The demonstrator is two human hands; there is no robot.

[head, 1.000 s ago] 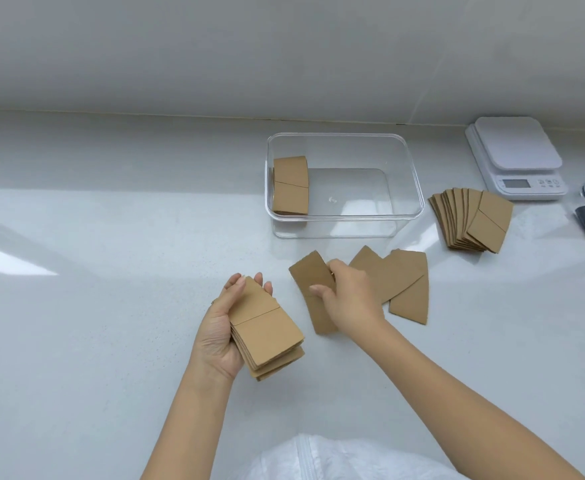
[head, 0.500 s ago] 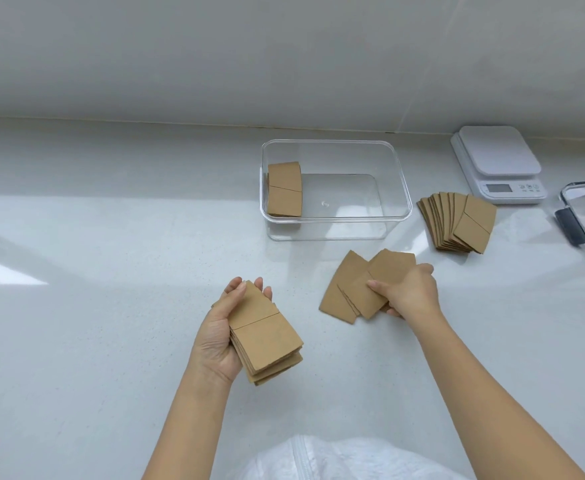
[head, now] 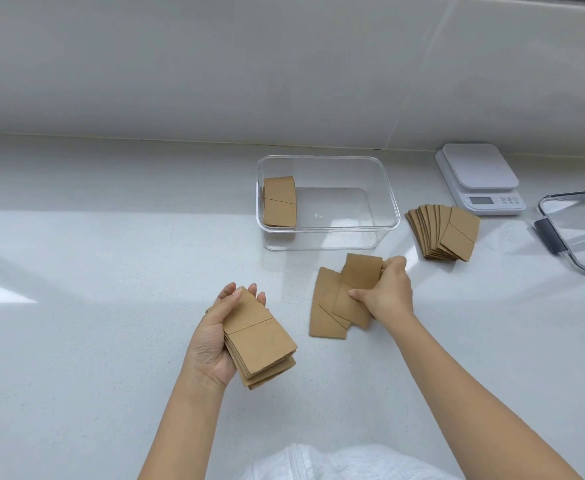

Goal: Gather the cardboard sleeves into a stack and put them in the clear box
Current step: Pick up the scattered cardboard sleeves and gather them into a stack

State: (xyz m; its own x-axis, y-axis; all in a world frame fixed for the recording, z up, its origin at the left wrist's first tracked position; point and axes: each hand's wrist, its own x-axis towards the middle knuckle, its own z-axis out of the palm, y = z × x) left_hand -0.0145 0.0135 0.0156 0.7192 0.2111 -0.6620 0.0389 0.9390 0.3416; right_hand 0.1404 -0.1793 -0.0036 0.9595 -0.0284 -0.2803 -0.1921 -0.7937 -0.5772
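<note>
My left hand [head: 211, 341] holds a stack of brown cardboard sleeves [head: 261, 344] palm-up above the counter. To its right, my right hand [head: 386, 292] pinches several loose sleeves [head: 339, 299] that lie overlapping on the counter. The clear box [head: 384, 199] stands behind them, with a short stack of sleeves [head: 280, 200] upright against its left wall. A fanned pile of more sleeves [head: 443, 232] lies to the right of the box.
A white kitchen scale [head: 479, 178] sits at the back right. A clear lid with a grey clasp [head: 575, 230] lies at the right edge. The white counter meets a pale wall behind the box.
My right hand has pulled the spread-out loose sleeves together into an overlapping bunch and now grips them. The left hand has kept its stack still.
</note>
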